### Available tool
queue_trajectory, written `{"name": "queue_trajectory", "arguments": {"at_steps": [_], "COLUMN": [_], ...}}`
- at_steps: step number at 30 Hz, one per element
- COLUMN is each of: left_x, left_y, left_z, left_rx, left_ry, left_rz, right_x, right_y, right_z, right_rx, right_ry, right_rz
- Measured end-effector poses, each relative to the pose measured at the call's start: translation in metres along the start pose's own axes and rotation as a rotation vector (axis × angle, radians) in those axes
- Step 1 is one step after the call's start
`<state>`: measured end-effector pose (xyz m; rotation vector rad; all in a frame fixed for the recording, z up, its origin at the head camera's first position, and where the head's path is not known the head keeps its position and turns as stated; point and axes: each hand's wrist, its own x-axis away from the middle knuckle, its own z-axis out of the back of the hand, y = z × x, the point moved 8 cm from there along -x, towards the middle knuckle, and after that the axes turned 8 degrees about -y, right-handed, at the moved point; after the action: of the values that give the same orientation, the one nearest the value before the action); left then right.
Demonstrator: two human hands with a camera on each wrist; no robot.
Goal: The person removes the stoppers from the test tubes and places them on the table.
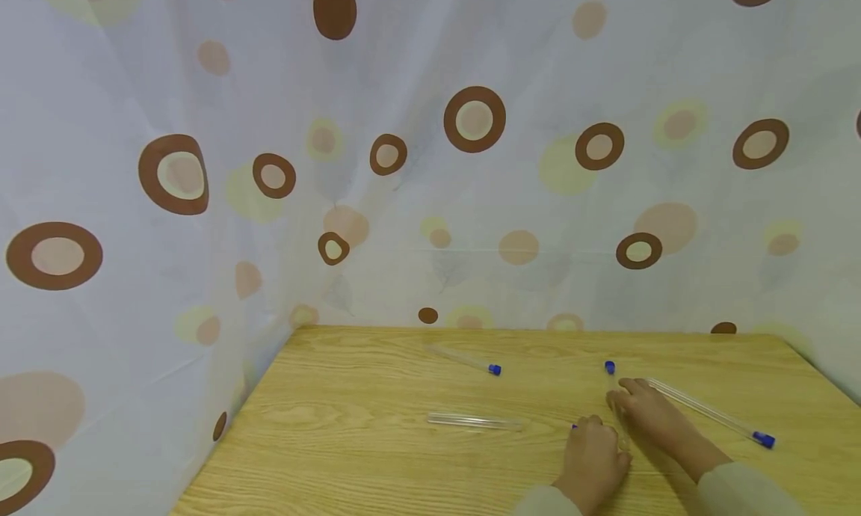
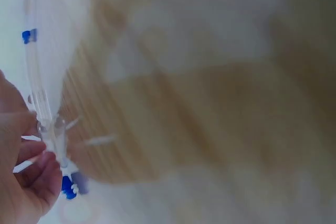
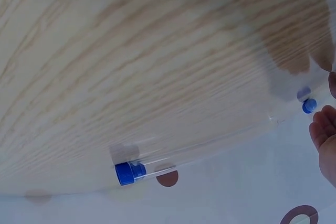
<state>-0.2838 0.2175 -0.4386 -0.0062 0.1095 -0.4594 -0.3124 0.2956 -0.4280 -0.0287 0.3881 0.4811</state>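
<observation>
My left hand (image 1: 595, 460) bends over the table with its fingers curled around a clear tube, whose blue cap (image 2: 68, 187) shows below the fingers in the left wrist view. Just beyond it and to the right, my right hand (image 1: 652, 419) holds a second clear tube, its blue cap (image 1: 609, 367) pointing away from me. In the right wrist view this cap (image 3: 310, 106) sits between the thumb and fingers at the right edge. The fingers hide most of both tubes.
A clear tube (image 1: 706, 410) with a blue cap lies slantwise right of my right hand. Another capped tube (image 1: 464, 359) lies at the back left. An uncapped tube (image 1: 474, 422) lies left of my left hand. A spotted curtain (image 1: 403, 224) borders the wooden table (image 1: 336, 426).
</observation>
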Motion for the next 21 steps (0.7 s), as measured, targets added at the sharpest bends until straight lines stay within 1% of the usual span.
{"name": "queue_trajectory", "arguments": {"at_steps": [2, 3, 5, 6, 8, 10, 13, 15, 18, 21], "left_x": [0.001, 0.0011, 0.0008, 0.0003, -0.001, -0.0022, -0.0032, -0.0037, -0.004, -0.0039], "left_y": [0.0015, 0.0018, 0.002, 0.0018, 0.0015, 0.0015, 0.0014, 0.0012, 0.0007, 0.0012], "left_z": [0.0014, 0.0014, 0.0011, 0.0008, -0.0012, -0.0026, -0.0032, -0.0032, -0.0037, -0.0031], "left_rx": [0.002, 0.005, 0.01, 0.012, 0.009, -0.028, -0.074, -0.09, -0.08, -0.099], "left_ry": [0.053, 0.069, 0.077, 0.07, 0.033, -0.003, -0.031, -0.037, -0.047, -0.037], "left_rz": [0.008, 0.016, 0.04, 0.054, 0.083, 0.108, 0.134, 0.141, 0.148, 0.149], "right_x": [0.0, -0.0001, -0.0005, -0.0007, -0.0011, -0.0015, -0.002, -0.0018, -0.0014, 0.0002], "right_y": [0.0001, 0.0001, -0.0001, -0.0001, -0.0005, -0.0011, -0.0017, -0.0015, -0.002, -0.002], "right_z": [0.0004, 0.001, 0.002, 0.0024, 0.0024, 0.0019, 0.0008, 0.0, -0.0013, -0.0033], "right_rx": [-0.006, -0.008, -0.018, -0.029, -0.049, -0.077, -0.114, -0.137, -0.145, -0.167], "right_ry": [-0.001, 0.005, 0.009, 0.006, -0.001, -0.016, -0.044, -0.062, -0.071, -0.082], "right_rz": [0.001, 0.003, 0.006, 0.005, 0.005, 0.003, -0.01, -0.028, -0.038, -0.048]}}
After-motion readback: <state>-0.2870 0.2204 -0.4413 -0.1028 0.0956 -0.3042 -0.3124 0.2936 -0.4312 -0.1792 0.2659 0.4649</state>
